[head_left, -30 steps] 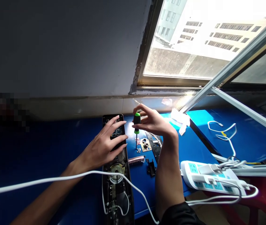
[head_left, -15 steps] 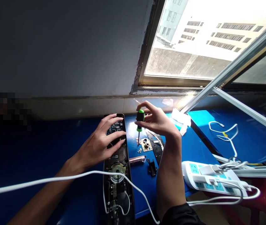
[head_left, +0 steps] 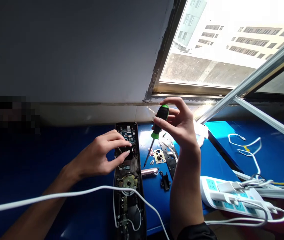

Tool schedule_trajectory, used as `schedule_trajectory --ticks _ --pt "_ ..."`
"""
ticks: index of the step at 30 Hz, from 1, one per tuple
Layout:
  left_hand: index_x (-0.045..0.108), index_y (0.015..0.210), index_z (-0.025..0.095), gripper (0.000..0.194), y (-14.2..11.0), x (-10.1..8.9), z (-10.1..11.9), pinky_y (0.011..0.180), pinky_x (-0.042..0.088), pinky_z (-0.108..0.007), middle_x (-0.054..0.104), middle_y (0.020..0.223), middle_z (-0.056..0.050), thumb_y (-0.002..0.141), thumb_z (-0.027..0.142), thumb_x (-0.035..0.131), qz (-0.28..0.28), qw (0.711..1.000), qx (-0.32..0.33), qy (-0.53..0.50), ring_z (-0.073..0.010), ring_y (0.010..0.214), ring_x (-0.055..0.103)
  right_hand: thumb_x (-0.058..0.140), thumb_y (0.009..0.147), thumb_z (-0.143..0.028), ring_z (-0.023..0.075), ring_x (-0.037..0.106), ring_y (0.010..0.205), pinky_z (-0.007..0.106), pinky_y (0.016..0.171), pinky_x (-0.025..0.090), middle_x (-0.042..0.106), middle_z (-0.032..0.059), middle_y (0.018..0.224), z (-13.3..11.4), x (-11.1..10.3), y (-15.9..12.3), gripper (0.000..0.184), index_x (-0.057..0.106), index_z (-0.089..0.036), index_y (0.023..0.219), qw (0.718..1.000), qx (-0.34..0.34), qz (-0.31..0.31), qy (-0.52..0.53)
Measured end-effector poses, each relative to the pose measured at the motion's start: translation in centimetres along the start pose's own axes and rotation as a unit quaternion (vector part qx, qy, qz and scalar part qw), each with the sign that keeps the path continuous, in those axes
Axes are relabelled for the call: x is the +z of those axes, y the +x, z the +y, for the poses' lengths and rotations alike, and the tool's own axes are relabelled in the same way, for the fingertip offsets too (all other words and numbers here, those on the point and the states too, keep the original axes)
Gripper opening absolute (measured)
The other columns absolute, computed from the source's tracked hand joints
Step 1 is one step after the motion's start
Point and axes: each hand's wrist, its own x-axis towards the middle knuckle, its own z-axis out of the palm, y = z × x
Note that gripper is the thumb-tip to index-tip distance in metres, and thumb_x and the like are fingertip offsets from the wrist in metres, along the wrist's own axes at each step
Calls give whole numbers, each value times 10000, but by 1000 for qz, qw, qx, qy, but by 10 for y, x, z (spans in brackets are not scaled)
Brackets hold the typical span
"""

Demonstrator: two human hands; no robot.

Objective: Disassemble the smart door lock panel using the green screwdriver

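Observation:
A long black device casing (head_left: 137, 166) lies opened on the blue table, with a circuit board (head_left: 128, 133) at its far end and a round speaker-like part (head_left: 129, 182) near its middle. My left hand (head_left: 106, 151) reaches over it from the left, thumb and forefinger drawn in around a small black square part (head_left: 129, 156) inside; the fingertips partly cover it. To the right, my right hand (head_left: 179, 121) grips a green-and-black screwdriver (head_left: 162, 116). Its shaft slants down left, the tip over the table near several small screws (head_left: 152, 162), contact unclear.
Right of the casing lie a pinkish wrapped cylinder (head_left: 150, 172), a black bracket (head_left: 166, 182), a small board (head_left: 160, 156) and a black perforated plate (head_left: 171, 155). A white cable (head_left: 81, 193) crosses in front. A loaded power strip (head_left: 207, 191) sits at right, below a metal bar (head_left: 252, 73).
My left hand has drawn its spread fingers together and shifted nearer, uncovering the circuit board. My right hand has raised and tilted the screwdriver. The view has shifted slightly.

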Motion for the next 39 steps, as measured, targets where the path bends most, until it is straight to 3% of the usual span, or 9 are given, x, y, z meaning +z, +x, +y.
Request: schedule_trajectory --ticks 7,14,21,31,39 --pt "787 1136 206 230 -2 -12 0 741 550 -262 742 1016 -42 962 346 734 -119 987 -97 -41 -158 868 704 846 802 -319 179 783 700 329 629 703 739 -65 874 -5 24 6 471 522 -320 1144 989 -100 93 64" --pt "804 986 158 121 -1 -7 -7 698 510 -263 750 887 -40 974 235 711 -96 989 -98 -47 -152 764 692 826 818 -256 179 788 706 319 627 701 755 -47 884 -4 32 8 429 546 -308 1138 982 -129 124 59" --pt "751 893 156 100 3 -9 -3 690 491 -232 739 825 -1 928 247 774 -70 984 -136 -96 -126 722 669 784 863 -196 166 786 736 311 641 699 740 -45 919 -3 32 8 423 531 -323 1177 974 -177 128 49" --pt "743 954 168 87 2 -9 -2 751 496 -241 742 907 -13 970 252 723 -93 982 -125 -104 -142 806 682 748 895 -174 214 804 907 346 669 710 748 -12 1009 0 27 7 454 525 -333 1257 974 -199 97 51" --pt "725 957 170 100 1 -8 -5 730 480 -254 712 892 -12 984 265 709 -84 987 -114 -75 -146 784 656 876 803 -245 183 790 836 320 673 717 727 -47 920 0 34 14 526 586 -352 1228 956 -262 125 44"
